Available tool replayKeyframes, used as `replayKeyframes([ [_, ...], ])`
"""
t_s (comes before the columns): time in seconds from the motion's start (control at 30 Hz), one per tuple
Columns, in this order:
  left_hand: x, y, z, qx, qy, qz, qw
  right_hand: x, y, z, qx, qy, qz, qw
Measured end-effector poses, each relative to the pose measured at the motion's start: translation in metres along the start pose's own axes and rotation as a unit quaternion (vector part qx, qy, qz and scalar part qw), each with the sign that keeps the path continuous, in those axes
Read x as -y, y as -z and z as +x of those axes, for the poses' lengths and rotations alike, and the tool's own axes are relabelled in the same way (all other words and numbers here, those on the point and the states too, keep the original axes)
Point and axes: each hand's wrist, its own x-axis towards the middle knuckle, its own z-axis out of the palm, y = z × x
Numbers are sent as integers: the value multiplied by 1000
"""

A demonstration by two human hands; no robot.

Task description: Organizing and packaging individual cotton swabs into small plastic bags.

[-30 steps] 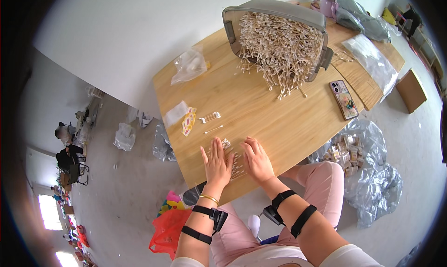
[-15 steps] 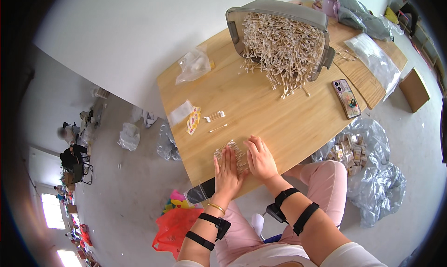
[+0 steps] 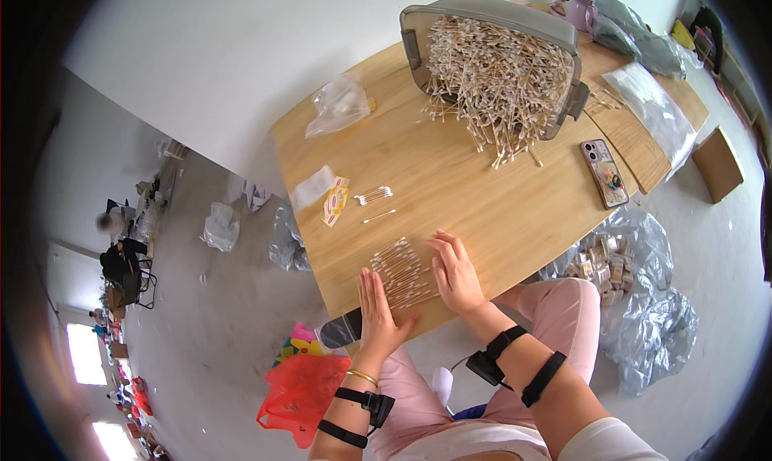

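Plainly, in the head view, one grey tub [image 3: 490, 10] lies tipped over on the table [image 3: 482, 199], its mouth toward the person, probably so that its heap of swabs [image 3: 498, 75], too dense to count, spills within reach. Nearer the person than the tub, and left of it, lies one loose row of swabs [image 3: 400, 272], overlapping beyond a sure count. Two hands flank this row: the left hand [image 3: 376, 316] flat, thumb spread; the right hand [image 3: 457, 276] slightly bent. Both grasp nothing, apparently set like walls to keep the sticks together; whether either touches them, I cannot tell. Closer to the tub than that row sit one lone swab [image 3: 379, 216] and one small bundle [image 3: 373, 195], perhaps set aside to stay distinct. One phone [image 3: 605, 174] lies just right of the tub, toward the person.
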Motion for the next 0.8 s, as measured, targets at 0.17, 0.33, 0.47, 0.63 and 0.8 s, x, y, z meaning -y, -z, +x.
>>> replayKeyframes([
  [0.17, -3, -18, 9, -19, 22, -73, 997, 4, -22, -3, 41, -7, 27, 999],
  [0.33, -10, -34, 25, -41, 34, -80, 995, 9, -47, -12, 81, 4, 39, 996],
  [0.47, -1, -38, 20, -35, 32, -37, 998, 14, -56, -18, 99, 1, 74, 992],
  [0.63, -15, -22, 30, -57, 37, -211, 975, -3, -39, -9, 26, -34, 84, 996],
  [0.8, 15, -16, 38, -122, 157, -383, 902, -1, -46, 20, 35, -18, 78, 996],
])
